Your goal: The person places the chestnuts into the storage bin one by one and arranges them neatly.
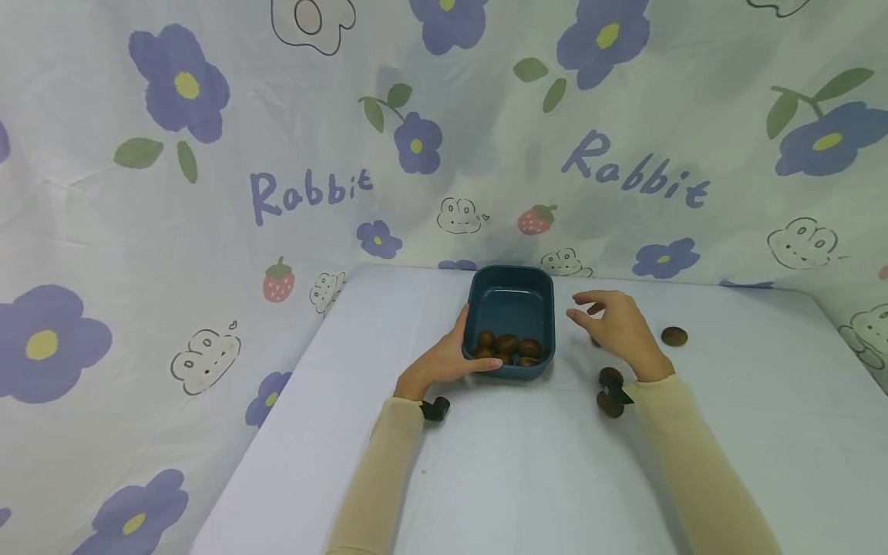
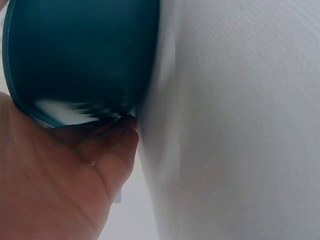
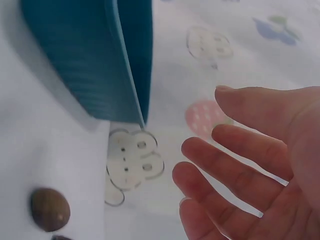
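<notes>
A dark teal, deep-sided plastic box [image 1: 553,320] stands on the table, with several brown chestnuts [image 1: 507,344] gathered at its near end. My left hand [image 1: 451,356] grips the near left corner, thumb along the front rim and fingers on the left side; the left wrist view shows this hand [image 2: 55,175] against the box wall [image 2: 82,50]. To the right of the box, my right hand [image 1: 617,327] hovers with nothing in it. Its fingers [image 3: 232,172] are spread and slightly bent in the right wrist view, apart from the box [image 3: 80,55].
Loose chestnuts lie on the white table [image 1: 513,462]: one [image 1: 674,336] right of the right hand, two [image 1: 610,405] by the right wrist, and one partly hidden behind that hand. A patterned cloth [image 1: 416,62] hangs behind the table.
</notes>
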Demonstrator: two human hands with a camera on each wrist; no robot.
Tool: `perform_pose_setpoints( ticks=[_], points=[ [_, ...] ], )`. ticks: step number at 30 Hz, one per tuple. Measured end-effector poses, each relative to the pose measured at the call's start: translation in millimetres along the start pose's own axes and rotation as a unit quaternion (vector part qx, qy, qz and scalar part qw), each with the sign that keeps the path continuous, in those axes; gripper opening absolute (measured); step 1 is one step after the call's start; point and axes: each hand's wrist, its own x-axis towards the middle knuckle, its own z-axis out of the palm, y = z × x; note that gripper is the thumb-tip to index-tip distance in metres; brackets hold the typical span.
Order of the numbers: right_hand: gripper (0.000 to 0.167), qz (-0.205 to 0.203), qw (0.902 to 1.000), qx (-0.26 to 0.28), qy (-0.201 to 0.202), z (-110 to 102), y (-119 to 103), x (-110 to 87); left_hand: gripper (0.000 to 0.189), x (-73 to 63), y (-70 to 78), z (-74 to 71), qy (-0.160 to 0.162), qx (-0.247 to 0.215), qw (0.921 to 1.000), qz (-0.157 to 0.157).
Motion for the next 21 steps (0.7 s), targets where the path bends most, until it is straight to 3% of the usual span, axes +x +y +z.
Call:
perform_pose_setpoints(
  ticks=[4, 12, 21],
  points=[
    [0.039, -0.001, 0.9993, 0.02, 0.033, -8.4, 9.9, -5.7, 0.137, 0.3, -1.0, -0.1, -0.002, 0.003, 1.0, -0.008],
    [0.032, -0.011, 0.9955, 0.035, 0.087, -11.8, 33.4, -13.4, 0.136, 1.4, -2.2, 1.1, -0.002, -0.004, 1.0, 0.008],
    [0.034, 0.007, 0.996, 0.033, 0.083, -14.9, 48.8, -13.0, 0.135, 1.1, -1.5, 0.5, 0.001, -0.009, 0.9998, 0.015]
  ],
)
